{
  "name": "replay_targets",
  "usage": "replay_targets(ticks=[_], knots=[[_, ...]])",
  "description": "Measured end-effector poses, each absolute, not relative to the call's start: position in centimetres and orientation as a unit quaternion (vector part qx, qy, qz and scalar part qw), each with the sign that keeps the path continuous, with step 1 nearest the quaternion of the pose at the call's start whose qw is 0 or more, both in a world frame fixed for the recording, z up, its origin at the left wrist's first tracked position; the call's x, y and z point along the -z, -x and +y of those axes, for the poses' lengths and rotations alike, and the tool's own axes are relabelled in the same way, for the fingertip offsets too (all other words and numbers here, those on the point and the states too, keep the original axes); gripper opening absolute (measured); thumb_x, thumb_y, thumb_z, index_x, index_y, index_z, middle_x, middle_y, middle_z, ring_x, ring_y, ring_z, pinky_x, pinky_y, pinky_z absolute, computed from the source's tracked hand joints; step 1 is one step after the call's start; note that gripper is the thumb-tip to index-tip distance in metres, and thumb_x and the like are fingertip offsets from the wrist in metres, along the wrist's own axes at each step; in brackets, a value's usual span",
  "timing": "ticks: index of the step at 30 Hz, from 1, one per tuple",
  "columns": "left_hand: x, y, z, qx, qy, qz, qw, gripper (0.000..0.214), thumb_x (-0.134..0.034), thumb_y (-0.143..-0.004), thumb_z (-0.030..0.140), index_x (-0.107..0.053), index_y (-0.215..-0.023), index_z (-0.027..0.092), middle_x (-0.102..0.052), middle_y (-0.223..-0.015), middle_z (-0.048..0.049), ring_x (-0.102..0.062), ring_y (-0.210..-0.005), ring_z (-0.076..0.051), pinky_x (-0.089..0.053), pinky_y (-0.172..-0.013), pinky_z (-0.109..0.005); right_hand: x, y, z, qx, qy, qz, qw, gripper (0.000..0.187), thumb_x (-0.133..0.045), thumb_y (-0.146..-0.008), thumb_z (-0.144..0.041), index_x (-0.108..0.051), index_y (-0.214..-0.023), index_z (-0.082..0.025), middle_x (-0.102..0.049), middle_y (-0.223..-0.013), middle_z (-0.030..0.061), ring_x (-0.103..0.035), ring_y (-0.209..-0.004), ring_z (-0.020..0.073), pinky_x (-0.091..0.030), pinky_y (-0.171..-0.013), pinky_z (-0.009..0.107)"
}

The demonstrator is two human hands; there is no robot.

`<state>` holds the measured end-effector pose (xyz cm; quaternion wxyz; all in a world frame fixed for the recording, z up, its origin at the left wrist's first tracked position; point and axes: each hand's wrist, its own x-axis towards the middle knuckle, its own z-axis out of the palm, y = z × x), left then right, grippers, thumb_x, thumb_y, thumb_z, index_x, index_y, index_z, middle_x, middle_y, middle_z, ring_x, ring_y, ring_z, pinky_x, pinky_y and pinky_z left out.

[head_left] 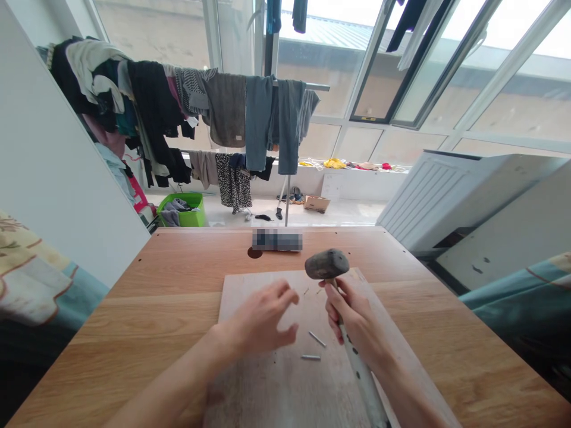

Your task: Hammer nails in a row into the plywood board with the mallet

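Observation:
My right hand grips a rubber mallet by its pale handle, close below the dark mallet head. The mallet is held above a grey-white wooden board. Over the board's left part hovers my left hand, fingers curved and thumb apart, with nothing in it. Two loose metal nails lie on the board between my hands: a slanted nail and, nearer me, a level nail. Farther back, two small thin nails or screws show beside the mallet; whether they stand or lie I cannot tell.
The board rests on a wooden table. At its far side sit a blurred-out dark object and a round dark hole. Beyond are a laundry rack with clothes, a green basket and a white appliance. Curtains hang at both sides.

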<state>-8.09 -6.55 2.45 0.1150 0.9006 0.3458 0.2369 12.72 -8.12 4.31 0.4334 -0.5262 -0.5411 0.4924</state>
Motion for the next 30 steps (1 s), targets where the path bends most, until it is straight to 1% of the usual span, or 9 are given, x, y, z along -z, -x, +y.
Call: replay_targets(ticks=[3,7,12,15,18,22,24,26,30], knots=[[-3.8,6.0,-9.5,-0.132,-0.964,0.232,-0.004,0.012,-0.063,-0.089,0.022,-0.062,-0.100,0.016,-0.066,-0.100,-0.0088,-0.061,-0.099,-0.025,-0.050,-0.083,-0.036,-4.3,-13.6,-7.7,-0.500,0.523,-0.516,0.458,0.040,-0.057,-0.091,-0.060,-0.051,-0.096,-0.022,-0.042,-0.053,-0.0123,-0.041,-0.033,0.0073,-0.035,-0.029,0.016],[-2.6,3.7,-12.2,-0.129,-0.960,0.207,-0.138,0.013,-0.055,-0.095,0.013,-0.066,-0.101,0.010,-0.069,-0.097,-0.0140,-0.063,-0.090,-0.023,-0.047,-0.076,-0.035,-4.1,-13.5,-7.7,-0.505,0.523,-0.517,0.452,0.040,-0.058,-0.091,-0.061,-0.051,-0.094,-0.022,-0.044,-0.054,-0.0113,-0.043,-0.034,0.0077,-0.035,-0.029,0.016],[-0.3,2.7,-12.7,-0.153,-0.954,0.196,-0.169,0.008,-0.059,-0.091,0.015,-0.067,-0.091,0.011,-0.067,-0.080,-0.0085,-0.059,-0.069,-0.021,-0.041,-0.060,-0.036,-3.6,-12.7,-8.1,-0.518,0.512,-0.526,0.439,0.040,-0.058,-0.091,-0.061,-0.049,-0.089,-0.022,-0.043,-0.053,-0.0116,-0.041,-0.033,0.0063,-0.033,-0.028,0.015],[-1.0,2.9,-12.5,-0.163,-0.955,0.192,-0.155,0.007,-0.062,-0.091,0.016,-0.065,-0.085,0.013,-0.063,-0.075,-0.0052,-0.057,-0.066,-0.019,-0.040,-0.058,-0.034,-3.4,-12.6,-8.2,-0.521,0.513,-0.527,0.434,0.038,-0.058,-0.091,-0.060,-0.048,-0.089,-0.023,-0.043,-0.054,-0.0115,-0.041,-0.034,0.0066,-0.033,-0.028,0.015],[-3.0,4.0,-11.9,-0.148,-0.966,0.186,-0.105,0.006,-0.063,-0.089,0.012,-0.064,-0.083,0.014,-0.063,-0.078,-0.0051,-0.059,-0.071,-0.019,-0.046,-0.064,-0.033,-3.3,-12.5,-8.2,-0.520,0.513,-0.530,0.430,0.038,-0.057,-0.091,-0.060,-0.048,-0.089,-0.023,-0.043,-0.053,-0.0113,-0.041,-0.034,0.0068,-0.033,-0.028,0.015],[-4.2,7.0,-9.2,-0.207,-0.939,0.264,0.077,0.017,-0.057,-0.089,0.003,-0.067,-0.092,0.017,-0.068,-0.091,-0.0043,-0.064,-0.081,-0.017,-0.051,-0.073,-0.027,-3.4,-12.4,-8.2,-0.523,0.518,-0.526,0.426,0.040,-0.058,-0.089,-0.062,-0.048,-0.087,-0.024,-0.043,-0.052,-0.0113,-0.043,-0.033,0.0077,-0.034,-0.028,0.016],[-3.5,8.7,-7.4,-0.305,-0.874,0.336,0.177,0.022,-0.056,-0.092,0.005,-0.069,-0.101,0.020,-0.070,-0.097,-0.0031,-0.067,-0.085,-0.014,-0.053,-0.079,-0.025,-3.5,-12.3,-8.2,-0.528,0.518,-0.522,0.425,0.041,-0.058,-0.088,-0.063,-0.049,-0.087,-0.023,-0.043,-0.052,-0.0111,-0.043,-0.033,0.0076,-0.033,-0.028,0.016],[-2.2,10.2,-5.9,-0.384,-0.802,0.397,0.227,0.016,-0.059,-0.092,0.010,-0.071,-0.097,0.020,-0.072,-0.092,-0.0016,-0.067,-0.081,-0.014,-0.053,-0.078,-0.025,-3.5,-12.2,-8.2,-0.530,0.517,-0.522,0.424,0.041,-0.058,-0.089,-0.063,-0.049,-0.088,-0.023,-0.043,-0.052,-0.0111,-0.042,-0.033,0.0070,-0.032,-0.028,0.015],[0.1,11.7,-4.8,-0.415,-0.747,0.442,0.273,0.011,-0.061,-0.092,0.017,-0.072,-0.094,0.020,-0.074,-0.090,-0.0010,-0.067,-0.077,-0.014,-0.054,-0.072,-0.024,-3.5,-12.0,-8.3,-0.535,0.518,-0.519,0.418,0.042,-0.058,-0.088,-0.063,-0.051,-0.091,-0.022,-0.043,-0.053,-0.0114,-0.041,-0.033,0.0069,-0.032,-0.028,0.016]])
